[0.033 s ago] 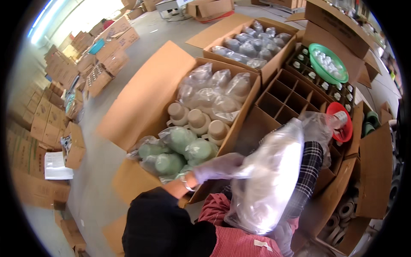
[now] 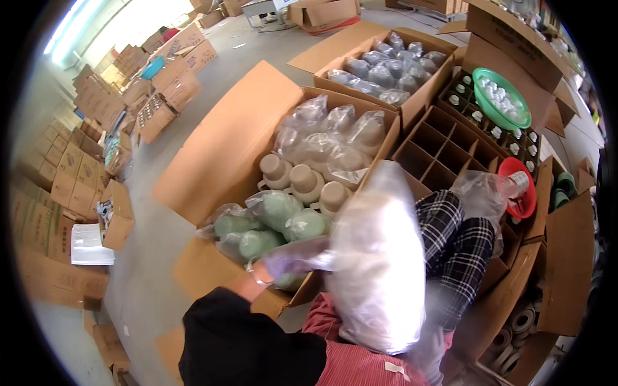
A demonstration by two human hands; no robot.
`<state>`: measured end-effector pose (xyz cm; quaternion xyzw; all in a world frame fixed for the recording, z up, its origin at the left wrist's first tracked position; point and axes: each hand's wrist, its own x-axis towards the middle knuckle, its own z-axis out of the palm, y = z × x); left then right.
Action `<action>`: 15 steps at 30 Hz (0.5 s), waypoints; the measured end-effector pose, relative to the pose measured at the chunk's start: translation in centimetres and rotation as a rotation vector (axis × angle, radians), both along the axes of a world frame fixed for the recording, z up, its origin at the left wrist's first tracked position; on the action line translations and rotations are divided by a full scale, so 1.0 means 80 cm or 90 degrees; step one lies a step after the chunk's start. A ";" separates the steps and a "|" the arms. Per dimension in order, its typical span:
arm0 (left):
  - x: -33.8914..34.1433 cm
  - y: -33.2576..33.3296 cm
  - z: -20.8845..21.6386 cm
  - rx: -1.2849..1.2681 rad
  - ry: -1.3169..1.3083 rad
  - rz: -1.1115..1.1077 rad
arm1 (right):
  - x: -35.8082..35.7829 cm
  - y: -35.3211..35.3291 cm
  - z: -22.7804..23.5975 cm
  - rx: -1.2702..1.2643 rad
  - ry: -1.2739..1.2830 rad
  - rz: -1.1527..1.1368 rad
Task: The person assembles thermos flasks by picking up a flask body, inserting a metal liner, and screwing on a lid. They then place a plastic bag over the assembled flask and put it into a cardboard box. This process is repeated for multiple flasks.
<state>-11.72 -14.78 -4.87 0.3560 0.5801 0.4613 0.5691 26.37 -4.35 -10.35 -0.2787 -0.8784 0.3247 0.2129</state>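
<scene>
A large clear plastic bag (image 2: 380,270), bright with glare, stands upright in front of my body. My left hand (image 2: 299,256), in a pale glove with a bracelet at the wrist, grips the bag's left edge. Low on the other side, my right hand (image 2: 425,360) is blurred and partly behind the bag, its fingers not readable. Just beyond my left hand is an open carton (image 2: 380,145). In it lie green vessels (image 2: 261,244) in clear bags, bare beige handled vessels (image 2: 306,183), and more beige ones (image 2: 315,149) in bags.
Beyond stands another carton (image 2: 412,119) of bagged items. To the right are a divided carton (image 2: 431,145), a green basin (image 2: 524,122) of small white pieces over capped bottles, a red basin (image 2: 529,204), and a carton (image 2: 566,257). Stacked cartons (image 2: 67,161) line the left.
The plastic bag has moved left, with my left hand shifting left and slightly down beside it. More of my checked trouser legs shows. The whole view has shifted slightly.
</scene>
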 end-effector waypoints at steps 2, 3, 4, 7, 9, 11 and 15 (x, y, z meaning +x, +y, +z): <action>-0.006 -0.122 0.001 0.020 -0.121 0.220 | -0.084 0.020 0.051 -0.158 0.173 0.091; -0.020 -0.167 -0.039 0.156 -0.071 0.227 | -0.125 0.028 0.076 -0.220 0.246 0.128; -0.023 -0.179 -0.032 0.071 0.193 0.244 | -0.165 0.038 0.085 -0.197 0.246 0.182; -0.047 -0.203 -0.045 0.194 -0.020 0.563 | -0.278 0.048 0.097 -0.051 0.194 0.356; -0.083 -0.223 -0.071 0.304 -0.245 0.753 | -0.305 0.050 0.087 -0.098 0.182 0.411; -0.132 -0.246 -0.109 0.326 -0.196 0.862 | -0.305 0.066 0.085 -0.021 0.154 0.450; -0.170 -0.241 -0.152 0.093 0.314 0.972 | -0.277 0.112 0.068 0.218 0.051 0.344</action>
